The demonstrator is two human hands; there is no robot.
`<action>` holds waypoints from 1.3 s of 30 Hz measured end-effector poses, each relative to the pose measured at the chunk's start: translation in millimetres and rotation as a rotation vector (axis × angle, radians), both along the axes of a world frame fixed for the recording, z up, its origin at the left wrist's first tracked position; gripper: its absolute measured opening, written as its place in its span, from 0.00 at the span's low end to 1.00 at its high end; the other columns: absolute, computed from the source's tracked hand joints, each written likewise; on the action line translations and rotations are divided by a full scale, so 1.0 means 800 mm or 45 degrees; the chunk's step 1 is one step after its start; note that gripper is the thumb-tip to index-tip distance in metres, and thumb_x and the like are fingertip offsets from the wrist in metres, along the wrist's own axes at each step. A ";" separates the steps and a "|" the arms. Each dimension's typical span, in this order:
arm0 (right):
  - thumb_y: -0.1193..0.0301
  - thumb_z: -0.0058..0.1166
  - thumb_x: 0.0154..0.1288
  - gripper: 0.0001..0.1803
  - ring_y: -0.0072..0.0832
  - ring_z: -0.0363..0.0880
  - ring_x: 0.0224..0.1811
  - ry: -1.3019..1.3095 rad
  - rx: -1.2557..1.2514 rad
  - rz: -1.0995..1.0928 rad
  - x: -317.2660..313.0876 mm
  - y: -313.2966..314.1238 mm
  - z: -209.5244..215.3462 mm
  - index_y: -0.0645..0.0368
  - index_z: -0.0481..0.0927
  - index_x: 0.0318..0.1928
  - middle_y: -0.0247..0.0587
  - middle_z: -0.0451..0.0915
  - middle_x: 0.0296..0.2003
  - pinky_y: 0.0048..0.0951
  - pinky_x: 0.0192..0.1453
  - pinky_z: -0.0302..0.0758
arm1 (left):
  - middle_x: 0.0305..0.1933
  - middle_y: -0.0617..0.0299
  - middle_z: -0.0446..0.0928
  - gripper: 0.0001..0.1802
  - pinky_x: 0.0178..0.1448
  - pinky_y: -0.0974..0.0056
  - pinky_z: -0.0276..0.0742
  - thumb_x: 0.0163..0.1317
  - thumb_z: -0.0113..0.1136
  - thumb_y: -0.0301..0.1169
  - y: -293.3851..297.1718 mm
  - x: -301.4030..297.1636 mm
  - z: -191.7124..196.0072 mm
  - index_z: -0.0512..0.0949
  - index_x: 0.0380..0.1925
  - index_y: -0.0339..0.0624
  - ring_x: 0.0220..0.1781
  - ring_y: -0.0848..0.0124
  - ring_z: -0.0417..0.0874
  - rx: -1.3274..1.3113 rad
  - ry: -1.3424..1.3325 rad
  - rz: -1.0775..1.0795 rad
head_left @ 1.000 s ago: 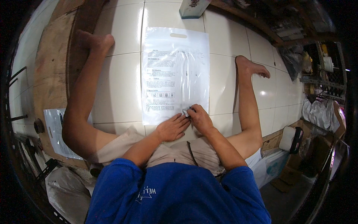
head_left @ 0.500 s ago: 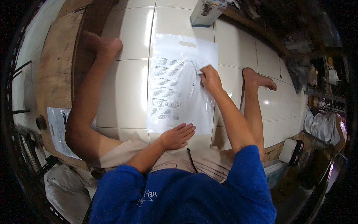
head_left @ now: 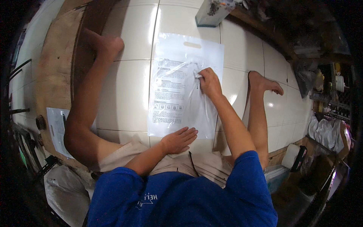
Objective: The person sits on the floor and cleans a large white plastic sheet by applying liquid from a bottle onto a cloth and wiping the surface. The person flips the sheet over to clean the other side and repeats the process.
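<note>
On the tiled floor between my legs lies a flat clear-and-white plastic bag (head_left: 172,130) with an oval handle hole at its far end and printed text and small pictograms down its left half. Pinched in the fingers of my right hand (head_left: 210,84) is a small crumpled white cloth or tissue (head_left: 197,74), pressed on the bag's right half; which of the two it is I cannot make out. Creases run through the plastic around it. My left hand (head_left: 179,140) rests palm down with straight fingers at the bag's near edge, holding nothing.
A translucent, stained container (head_left: 211,14) stands beyond the bag, beside a wooden ledge (head_left: 261,36). Another printed plastic bag (head_left: 56,130) lies by my left knee, near a wooden board (head_left: 56,75). Cluttered shelves (head_left: 336,90) line the right side, with white plastic bags (head_left: 326,130) below.
My right hand has shifted slightly left across the bag with the white cloth or tissue. My left hand stays by the near edge. The view has moved a little.
</note>
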State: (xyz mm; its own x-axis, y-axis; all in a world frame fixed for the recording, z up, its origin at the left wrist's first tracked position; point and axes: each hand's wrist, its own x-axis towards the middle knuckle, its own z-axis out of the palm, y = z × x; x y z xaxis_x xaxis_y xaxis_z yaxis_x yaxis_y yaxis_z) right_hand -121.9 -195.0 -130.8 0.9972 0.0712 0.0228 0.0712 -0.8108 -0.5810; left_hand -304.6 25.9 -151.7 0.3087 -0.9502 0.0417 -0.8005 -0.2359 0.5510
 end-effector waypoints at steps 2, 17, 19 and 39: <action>0.74 0.56 0.64 0.08 0.41 0.80 0.40 0.284 0.139 -0.233 0.019 -0.014 0.005 0.63 0.80 0.42 0.47 0.80 0.37 0.34 0.47 0.76 | 0.75 0.49 0.59 0.34 0.80 0.51 0.49 0.68 0.50 0.44 0.002 0.001 -0.002 0.62 0.68 0.34 0.78 0.57 0.56 -0.056 0.099 0.017; 0.72 0.58 0.68 0.19 0.19 0.73 0.31 0.540 1.405 -0.425 -0.157 0.030 0.145 0.66 0.76 0.57 0.33 0.78 0.34 0.23 0.35 0.72 | 0.34 0.62 0.79 0.15 0.44 0.67 0.78 0.69 0.60 0.36 -0.031 0.099 0.130 0.78 0.45 0.35 0.36 0.76 0.78 -0.814 1.417 1.236; 0.71 0.58 0.68 0.19 0.19 0.73 0.31 0.591 1.459 -0.452 -0.166 0.026 0.146 0.65 0.76 0.57 0.32 0.78 0.34 0.23 0.36 0.72 | 0.31 0.66 0.78 0.13 0.42 0.69 0.77 0.70 0.58 0.37 -0.026 0.093 0.135 0.78 0.43 0.36 0.33 0.78 0.76 -0.894 1.570 1.196; 0.69 0.51 0.73 0.11 0.19 0.75 0.36 0.814 1.735 -0.261 -0.204 0.055 0.139 0.60 0.76 0.51 0.32 0.79 0.38 0.25 0.41 0.74 | 0.33 0.69 0.76 0.10 0.40 0.72 0.67 0.71 0.58 0.35 0.026 0.086 0.151 0.76 0.37 0.40 0.35 0.81 0.70 -0.685 1.537 1.022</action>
State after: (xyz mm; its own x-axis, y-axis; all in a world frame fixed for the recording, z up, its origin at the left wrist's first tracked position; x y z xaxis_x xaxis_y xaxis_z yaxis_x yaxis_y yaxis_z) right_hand -284.9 -151.2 -19.4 0.8545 0.2165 -0.4722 -0.5191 0.3897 -0.7607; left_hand -236.0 47.0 -31.1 0.8143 -0.4788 -0.3281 0.4033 0.0602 0.9131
